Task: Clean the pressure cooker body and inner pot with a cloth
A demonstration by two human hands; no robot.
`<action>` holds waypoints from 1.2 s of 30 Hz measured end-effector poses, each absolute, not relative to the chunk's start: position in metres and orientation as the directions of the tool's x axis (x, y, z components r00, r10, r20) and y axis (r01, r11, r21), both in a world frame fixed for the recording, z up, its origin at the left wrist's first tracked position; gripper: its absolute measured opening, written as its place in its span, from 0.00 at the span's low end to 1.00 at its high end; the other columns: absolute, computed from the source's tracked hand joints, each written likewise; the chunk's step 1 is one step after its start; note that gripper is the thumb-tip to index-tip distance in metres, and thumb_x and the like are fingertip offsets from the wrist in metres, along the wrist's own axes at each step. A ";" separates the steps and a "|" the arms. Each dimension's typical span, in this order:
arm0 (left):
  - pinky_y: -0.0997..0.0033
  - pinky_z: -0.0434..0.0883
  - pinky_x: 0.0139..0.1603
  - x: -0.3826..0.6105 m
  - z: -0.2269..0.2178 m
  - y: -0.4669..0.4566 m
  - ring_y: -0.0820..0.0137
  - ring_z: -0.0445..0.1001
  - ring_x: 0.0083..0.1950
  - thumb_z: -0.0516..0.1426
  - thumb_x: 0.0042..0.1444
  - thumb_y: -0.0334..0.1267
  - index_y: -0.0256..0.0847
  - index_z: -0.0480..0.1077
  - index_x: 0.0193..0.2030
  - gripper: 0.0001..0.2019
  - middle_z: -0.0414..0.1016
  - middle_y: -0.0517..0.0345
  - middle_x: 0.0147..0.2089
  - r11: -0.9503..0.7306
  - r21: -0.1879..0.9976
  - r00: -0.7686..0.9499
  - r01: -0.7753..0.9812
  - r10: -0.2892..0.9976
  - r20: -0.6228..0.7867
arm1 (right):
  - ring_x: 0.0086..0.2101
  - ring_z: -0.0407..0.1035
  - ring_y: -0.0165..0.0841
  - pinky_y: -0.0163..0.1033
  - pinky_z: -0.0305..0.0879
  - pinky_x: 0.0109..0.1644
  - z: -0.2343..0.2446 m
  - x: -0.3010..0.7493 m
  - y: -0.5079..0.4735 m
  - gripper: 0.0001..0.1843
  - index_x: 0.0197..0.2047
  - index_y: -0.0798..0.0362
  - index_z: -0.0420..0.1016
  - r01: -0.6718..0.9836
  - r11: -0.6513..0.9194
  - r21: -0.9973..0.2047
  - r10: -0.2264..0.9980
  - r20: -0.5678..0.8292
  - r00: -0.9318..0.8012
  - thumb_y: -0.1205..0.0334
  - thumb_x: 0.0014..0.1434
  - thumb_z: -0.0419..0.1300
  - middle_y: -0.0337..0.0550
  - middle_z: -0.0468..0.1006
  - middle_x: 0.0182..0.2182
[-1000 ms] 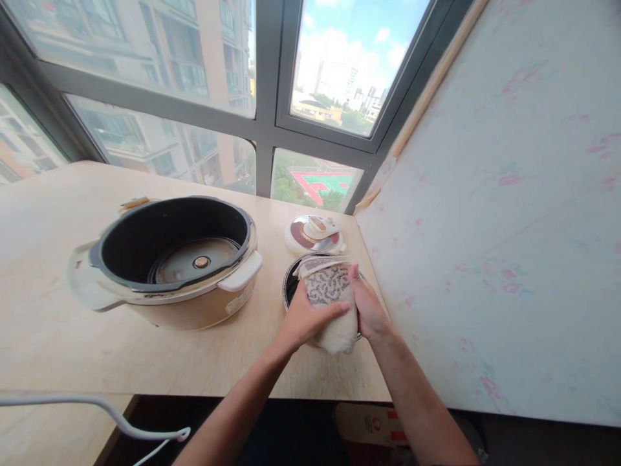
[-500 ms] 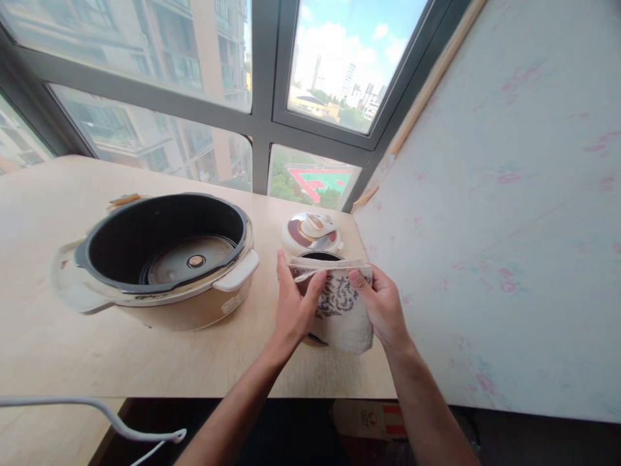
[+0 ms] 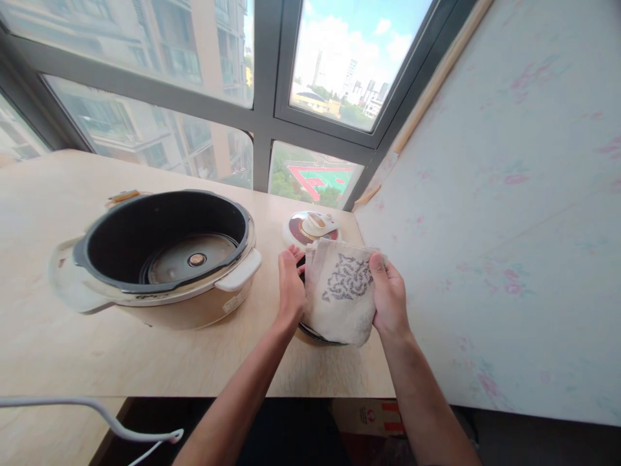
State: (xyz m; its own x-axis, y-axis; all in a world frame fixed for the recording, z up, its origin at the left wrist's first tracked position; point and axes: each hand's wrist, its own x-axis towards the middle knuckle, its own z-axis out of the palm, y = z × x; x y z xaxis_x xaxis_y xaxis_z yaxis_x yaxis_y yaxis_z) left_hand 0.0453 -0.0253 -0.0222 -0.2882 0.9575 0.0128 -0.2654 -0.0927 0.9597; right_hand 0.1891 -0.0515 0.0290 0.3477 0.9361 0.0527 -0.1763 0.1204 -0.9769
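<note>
A folded cream cloth [image 3: 347, 291] with a dark printed pattern is held up over a dark-rimmed pot [image 3: 317, 338], hiding most of it. My right hand [image 3: 389, 294] grips the cloth's right edge, thumb on the front and fingers behind. At the cloth's left edge is my left hand [image 3: 291, 285], its fingers stretched upward and slightly apart; whether it touches the cloth is unclear. Just behind the cloth lies a white and brown pot lid [image 3: 310, 226] with a knob on top.
To the left stands a large cooker [image 3: 189, 310] with a black inner wall and white side handles. Windows [image 3: 262, 162] rise behind the wooden counter [image 3: 233, 372]. A flower-patterned wall [image 3: 509, 226] bounds the right side. A white cable [image 3: 111, 417] hangs at the lower left.
The cloth has turned flatter toward me and risen slightly. My left hand's thumb has left the cloth's front and its fingers have straightened. My right hand keeps hold of the cloth.
</note>
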 end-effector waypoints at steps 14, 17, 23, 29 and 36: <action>0.50 0.59 0.71 0.044 -0.017 -0.065 0.52 0.62 0.70 0.70 0.47 0.50 0.40 0.55 0.71 0.48 0.62 0.42 0.70 -0.110 0.994 0.122 -0.022 0.986 0.112 | 0.51 0.75 0.45 0.51 0.71 0.57 0.020 0.168 -0.053 0.25 0.48 0.53 0.78 -0.370 -0.102 -0.924 0.987 -0.141 0.079 0.47 0.52 0.72 0.47 0.82 0.46; 0.55 0.69 0.61 0.037 -0.016 -0.058 0.53 0.72 0.61 0.72 0.43 0.47 0.36 0.64 0.63 0.42 0.73 0.43 0.60 0.082 0.964 0.186 -0.251 0.982 -0.035 | 0.52 0.74 0.44 0.50 0.70 0.59 0.022 0.166 -0.056 0.22 0.48 0.51 0.78 -0.380 -0.156 -0.912 0.988 -0.147 -0.053 0.49 0.54 0.72 0.46 0.82 0.47; 0.62 0.74 0.50 0.028 -0.011 -0.054 0.57 0.77 0.50 0.73 0.41 0.42 0.33 0.71 0.53 0.33 0.79 0.45 0.50 0.250 0.844 0.214 -0.474 0.963 -0.165 | 0.53 0.74 0.42 0.51 0.70 0.60 0.034 0.177 -0.056 0.20 0.52 0.48 0.78 -0.232 -0.015 -0.973 0.996 0.005 -0.087 0.54 0.56 0.71 0.47 0.78 0.54; 0.63 0.75 0.46 0.016 -0.010 -0.055 0.57 0.78 0.46 0.72 0.39 0.42 0.32 0.73 0.52 0.32 0.80 0.44 0.47 0.385 0.668 0.349 -0.636 0.916 -0.195 | 0.60 0.67 0.41 0.49 0.61 0.68 0.029 0.208 -0.059 0.25 0.53 0.47 0.76 -0.070 0.074 -0.995 0.974 0.057 0.218 0.53 0.53 0.74 0.46 0.76 0.57; 0.53 0.73 0.57 0.012 -0.020 -0.058 0.48 0.77 0.53 0.73 0.37 0.49 0.33 0.72 0.57 0.40 0.80 0.42 0.48 0.526 0.505 0.569 -0.684 0.818 -0.082 | 0.56 0.72 0.48 0.52 0.66 0.63 0.015 0.206 -0.066 0.32 0.56 0.52 0.76 -0.174 -0.379 -0.909 0.905 -0.326 -0.273 0.51 0.50 0.74 0.51 0.78 0.55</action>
State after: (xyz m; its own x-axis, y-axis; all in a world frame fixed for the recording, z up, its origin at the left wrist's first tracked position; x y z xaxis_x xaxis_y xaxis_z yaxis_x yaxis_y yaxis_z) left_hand 0.0121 -0.0577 -0.0200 0.5691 0.8182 -0.0821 -0.6840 0.5264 0.5050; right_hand 0.2061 -0.0664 0.0154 -0.2728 0.9053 -0.3255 -0.1741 -0.3792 -0.9088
